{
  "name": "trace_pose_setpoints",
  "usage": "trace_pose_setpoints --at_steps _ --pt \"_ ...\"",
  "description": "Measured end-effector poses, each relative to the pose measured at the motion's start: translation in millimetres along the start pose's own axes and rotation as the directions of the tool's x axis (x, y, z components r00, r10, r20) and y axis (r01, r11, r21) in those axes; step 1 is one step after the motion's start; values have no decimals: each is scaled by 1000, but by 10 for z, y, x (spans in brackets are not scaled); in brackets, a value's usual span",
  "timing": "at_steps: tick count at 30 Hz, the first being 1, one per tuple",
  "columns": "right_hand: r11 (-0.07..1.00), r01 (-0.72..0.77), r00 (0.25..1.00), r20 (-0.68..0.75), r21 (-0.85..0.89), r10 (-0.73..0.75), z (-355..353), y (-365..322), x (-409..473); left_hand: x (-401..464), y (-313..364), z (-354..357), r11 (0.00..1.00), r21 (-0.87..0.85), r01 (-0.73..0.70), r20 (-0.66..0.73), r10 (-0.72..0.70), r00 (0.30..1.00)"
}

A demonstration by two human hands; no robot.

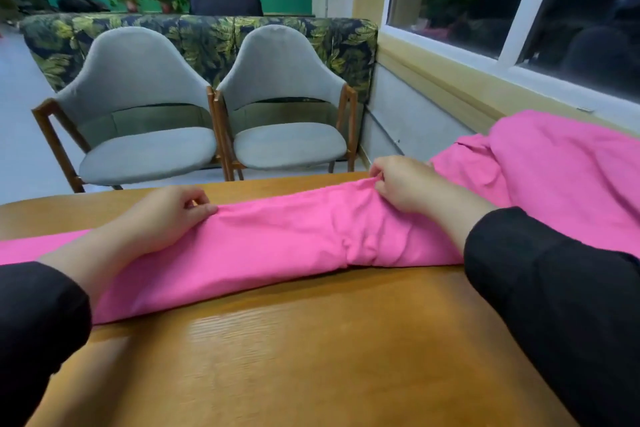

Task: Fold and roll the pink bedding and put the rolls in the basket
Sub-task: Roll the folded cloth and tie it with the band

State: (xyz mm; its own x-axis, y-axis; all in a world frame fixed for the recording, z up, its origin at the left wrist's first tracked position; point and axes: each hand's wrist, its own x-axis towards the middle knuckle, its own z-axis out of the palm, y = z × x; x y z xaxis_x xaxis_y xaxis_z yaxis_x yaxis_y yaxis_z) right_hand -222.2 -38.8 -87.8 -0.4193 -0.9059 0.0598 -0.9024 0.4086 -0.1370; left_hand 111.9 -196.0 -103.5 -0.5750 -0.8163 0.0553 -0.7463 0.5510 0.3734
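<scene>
The pink bedding (277, 236) lies across the wooden table (311, 357) as a long folded band running from 9 o'clock toward 3 o'clock, with a looser heap of the same cloth piled at 2 o'clock near the window sill. The left hand (166, 215) sits on the band at about 10 o'clock, fingers curled and thumb meeting them, pinching the far edge of the fabric. The right hand (405, 184) at about 1 o'clock does the same, fingertips bunching a small tuck of cloth at the far edge. Both grips are narrow pinches, closed on fabric only. In my judgement the step in hand is a lengthwise fold or the start of a roll; it would go well if both hands draw the edge evenly, keep the band's long edges parallel, and press out the creases visible near the middle before turning further. No basket appears in view. Two grey chairs (214, 107) stand beyond the table at 12 o'clock. No brand, label or legible writing is visible anywhere.
</scene>
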Motion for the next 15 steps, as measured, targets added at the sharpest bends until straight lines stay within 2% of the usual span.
trace_pose_setpoints --at_steps 2,4,9,15 --pt "1000 -18 999 47 -17 19 243 68 89 35 -79 98 999 19 40 115 -42 992" --pt "999 -25 999 34 20 24 433 139 98 47 -127 117 998 -16 63 150 -60 987" --pt "995 30 990 -141 99 -16 586 206 70 132 -166 7 1000 3 27 155 -27 988" --pt "998 10 983 -183 64 2 557 259 40 240 -79 213 983 180 28 120 -50 991"
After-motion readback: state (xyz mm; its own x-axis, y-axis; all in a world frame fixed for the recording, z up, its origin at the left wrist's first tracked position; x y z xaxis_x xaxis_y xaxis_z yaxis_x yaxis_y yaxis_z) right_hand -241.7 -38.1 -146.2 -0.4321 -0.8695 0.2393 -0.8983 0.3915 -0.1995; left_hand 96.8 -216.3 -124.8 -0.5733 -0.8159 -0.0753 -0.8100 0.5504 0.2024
